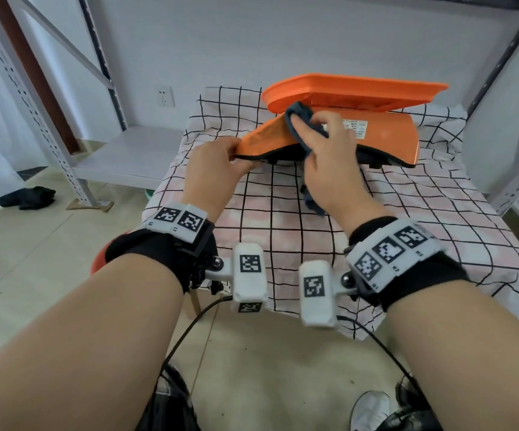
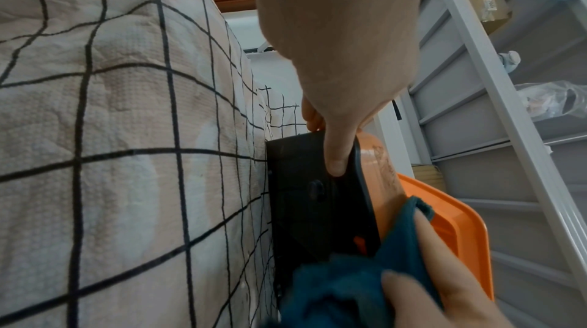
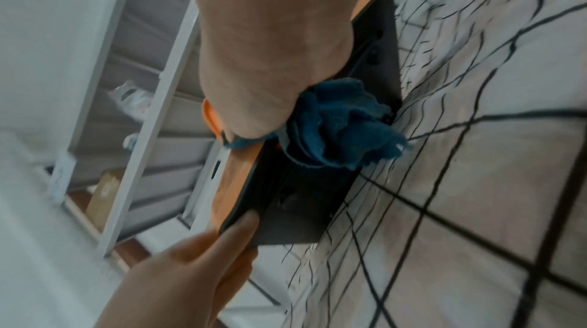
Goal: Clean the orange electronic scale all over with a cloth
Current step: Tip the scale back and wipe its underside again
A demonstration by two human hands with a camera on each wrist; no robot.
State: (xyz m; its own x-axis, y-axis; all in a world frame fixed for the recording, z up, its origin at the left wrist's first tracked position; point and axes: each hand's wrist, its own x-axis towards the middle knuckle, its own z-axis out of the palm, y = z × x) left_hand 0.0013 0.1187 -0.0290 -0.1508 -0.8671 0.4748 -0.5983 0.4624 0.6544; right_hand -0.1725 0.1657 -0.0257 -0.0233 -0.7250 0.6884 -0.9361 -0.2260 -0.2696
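Observation:
The orange electronic scale [image 1: 385, 132] stands tilted on the checked cloth, its near edge lifted so the black underside [image 2: 305, 197] shows. Its orange weighing tray [image 1: 351, 91] sits above the body. My left hand [image 1: 217, 157] grips the scale's left corner, thumb on the black base [image 2: 336, 155]. My right hand [image 1: 320, 150] holds a dark blue cloth [image 1: 301, 115] bunched against the orange face under the tray; the cloth [image 3: 336, 127] hangs out below my palm. The left hand [image 3: 203, 255] also shows in the right wrist view.
A pink and white checked tablecloth [image 1: 283, 231] covers the small table. Grey metal shelving [image 1: 50, 98] stands to the left and right. A dark rag [image 1: 28, 197] lies on the floor at left. A wall socket [image 1: 165, 96] is behind.

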